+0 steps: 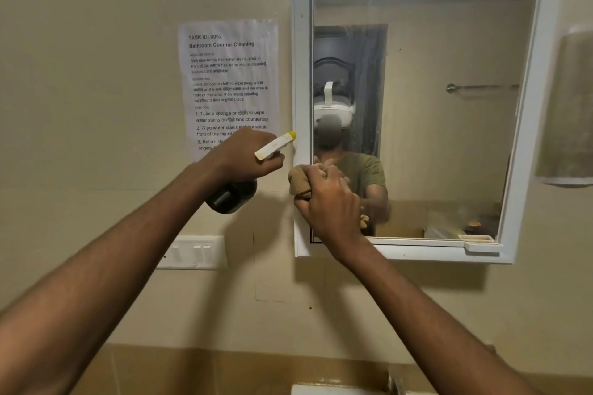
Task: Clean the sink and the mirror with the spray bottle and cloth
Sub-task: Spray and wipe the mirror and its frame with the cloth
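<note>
A white-framed mirror (449, 106) hangs on the beige wall, its glass streaked near the top. My left hand (244, 154) grips a dark spray bottle (234, 196) with a white and yellow nozzle that points right toward the mirror's left frame. My right hand (330, 199) holds a bunched tan cloth (300, 183) against the lower left corner of the mirror. Only a white sliver of the sink (333, 390) shows at the bottom edge.
A printed task sheet (227, 86) is taped to the wall left of the mirror. A white switch plate (192, 252) sits below it. A small white tray (481, 242) is on the mirror's bottom ledge. A tap (396, 378) shows above the sink.
</note>
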